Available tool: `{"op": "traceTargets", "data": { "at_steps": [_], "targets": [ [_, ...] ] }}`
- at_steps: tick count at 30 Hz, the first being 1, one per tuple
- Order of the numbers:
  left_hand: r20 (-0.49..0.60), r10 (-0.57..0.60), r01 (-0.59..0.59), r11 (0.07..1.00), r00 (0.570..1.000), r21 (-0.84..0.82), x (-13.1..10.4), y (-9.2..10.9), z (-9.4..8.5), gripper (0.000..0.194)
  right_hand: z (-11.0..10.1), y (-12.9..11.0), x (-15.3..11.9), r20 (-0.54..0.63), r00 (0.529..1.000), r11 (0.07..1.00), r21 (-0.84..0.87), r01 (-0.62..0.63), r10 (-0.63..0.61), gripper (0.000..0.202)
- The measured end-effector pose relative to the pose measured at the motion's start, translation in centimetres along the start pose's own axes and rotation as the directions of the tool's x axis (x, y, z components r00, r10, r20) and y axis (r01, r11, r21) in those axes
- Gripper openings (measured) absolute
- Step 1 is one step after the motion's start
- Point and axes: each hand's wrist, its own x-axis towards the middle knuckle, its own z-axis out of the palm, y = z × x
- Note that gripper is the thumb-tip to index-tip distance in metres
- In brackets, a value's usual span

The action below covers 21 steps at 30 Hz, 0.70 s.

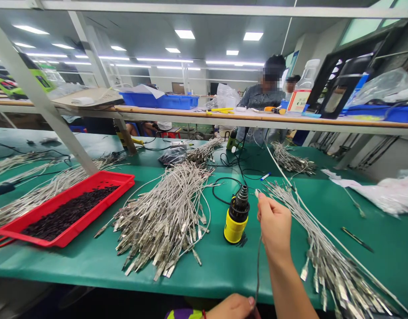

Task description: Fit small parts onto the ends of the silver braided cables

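Observation:
A thin grey cable [258, 266] runs between my two hands. My right hand [273, 221] is closed around it near its upper end, and a small pale tip [257, 192] sticks out above the fingers. Low at the frame's bottom edge, my left hand [235, 306] pinches the same cable further down; part of this hand is cut off. Just left of my right hand stands a yellow and black heat gun [235, 221], its metal nozzle pointing up. Grey cables with metal USB plugs lie in a big heap [164, 217] to the left and another bundle [323, 248] to the right.
A red tray [64, 239] of short black tube pieces sits at left. A pen [357, 239] and a white plastic bag [390, 195] lie at right. Overhead, a shelf [190, 114] carries blue trays and a bottle [302, 91]. A person [262, 95] is beyond it.

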Motion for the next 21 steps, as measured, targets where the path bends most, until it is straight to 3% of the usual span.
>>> {"op": "traceTargets", "data": {
  "at_steps": [15, 21],
  "targets": [
    [-0.018, -0.008, 0.008, 1.0, 1.0, 0.015, -0.5, 1.7, 0.2, 0.097, -0.6, -0.9, -0.2, -0.011, 1.0, 0.998, -0.065, -0.002, 0.001, 0.053],
    [-0.017, -0.007, 0.008, 1.0, 1.0, 0.013, -0.4, 1.1, 0.1, 0.097, -0.8, -1.0, -0.2, -0.016, 1.0, 0.996, -0.084, -0.003, 0.001, 0.054]
  ]
}}
